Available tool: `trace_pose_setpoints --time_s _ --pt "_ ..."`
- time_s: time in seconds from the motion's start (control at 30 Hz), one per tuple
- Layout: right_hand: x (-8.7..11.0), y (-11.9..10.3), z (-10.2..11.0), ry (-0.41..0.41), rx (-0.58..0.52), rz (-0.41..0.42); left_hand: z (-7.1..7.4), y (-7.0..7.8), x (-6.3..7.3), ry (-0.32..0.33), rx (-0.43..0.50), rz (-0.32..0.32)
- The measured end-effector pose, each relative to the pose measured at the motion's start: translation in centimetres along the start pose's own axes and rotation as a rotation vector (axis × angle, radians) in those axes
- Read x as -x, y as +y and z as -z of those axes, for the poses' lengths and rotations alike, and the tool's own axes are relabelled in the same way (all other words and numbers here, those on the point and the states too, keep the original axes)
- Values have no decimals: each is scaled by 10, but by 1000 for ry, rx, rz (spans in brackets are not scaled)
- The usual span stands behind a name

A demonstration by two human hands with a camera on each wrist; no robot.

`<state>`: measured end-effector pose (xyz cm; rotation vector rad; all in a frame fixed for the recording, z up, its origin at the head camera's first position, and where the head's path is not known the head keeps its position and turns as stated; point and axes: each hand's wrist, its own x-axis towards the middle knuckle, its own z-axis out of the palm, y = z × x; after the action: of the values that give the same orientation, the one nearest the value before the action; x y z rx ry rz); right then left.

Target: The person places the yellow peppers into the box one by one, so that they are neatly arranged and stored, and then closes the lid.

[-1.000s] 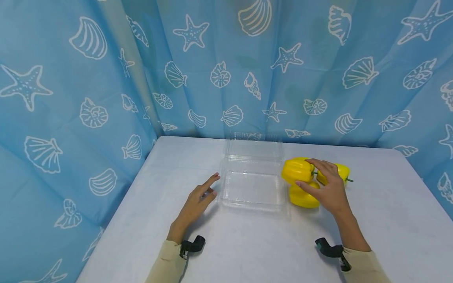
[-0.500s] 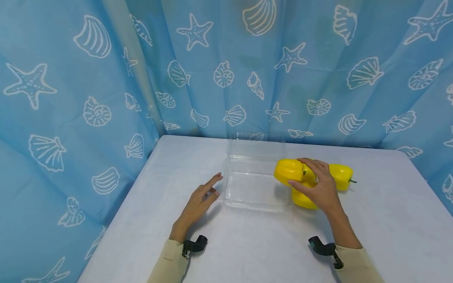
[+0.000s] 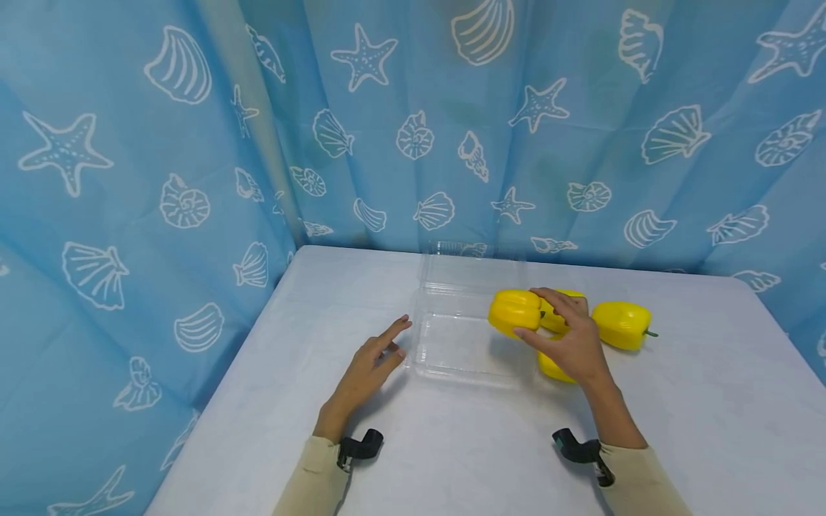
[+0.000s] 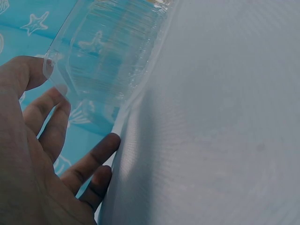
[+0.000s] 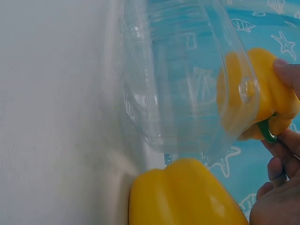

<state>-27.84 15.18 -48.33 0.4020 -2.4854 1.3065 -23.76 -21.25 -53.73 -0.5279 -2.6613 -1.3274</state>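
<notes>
My right hand (image 3: 568, 347) grips a yellow bell pepper (image 3: 513, 312) between thumb and fingers, raised over the right side of a clear plastic clamshell box (image 3: 471, 347). In the right wrist view, the held bell pepper (image 5: 267, 91) shows its green stem and lies partly behind the box's transparent wall (image 5: 183, 79). At the box's left edge is my left hand (image 3: 364, 369), its fingers loosely extended and apart. The left wrist view shows thumb and fingertips (image 4: 60, 91) close against the box's corner; firm contact is hard to tell.
Right of the box lie more yellow bell peppers: one (image 3: 622, 324) with its stem to the right, one (image 3: 553, 369) near the box's front corner, and one (image 3: 571, 294) partly behind the right hand. The box's lid (image 3: 474, 269) stands open at the back, before a blue curtain (image 3: 387, 143).
My right hand has carried the held bell pepper leftward, from above the other peppers to over the box's right side. The left hand keeps its place beside the box.
</notes>
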Motion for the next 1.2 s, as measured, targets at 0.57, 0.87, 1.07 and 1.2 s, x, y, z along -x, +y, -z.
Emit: trace_pose_setpoints --time_s 0.57,0.87,1.07,1.2 --pt "-6 -4 -18 -60 15 -31 1 2 3 -13 -4 15" --pt "-9 -10 -28 -71 13 -1 2 0 1 -14 6 10" --pt "-12 -14 -37 -89 30 -13 2 -1 1 -11 8 5" --pt "-14 -17 -43 -106 34 -20 2 -1 2 -9 9 -9"
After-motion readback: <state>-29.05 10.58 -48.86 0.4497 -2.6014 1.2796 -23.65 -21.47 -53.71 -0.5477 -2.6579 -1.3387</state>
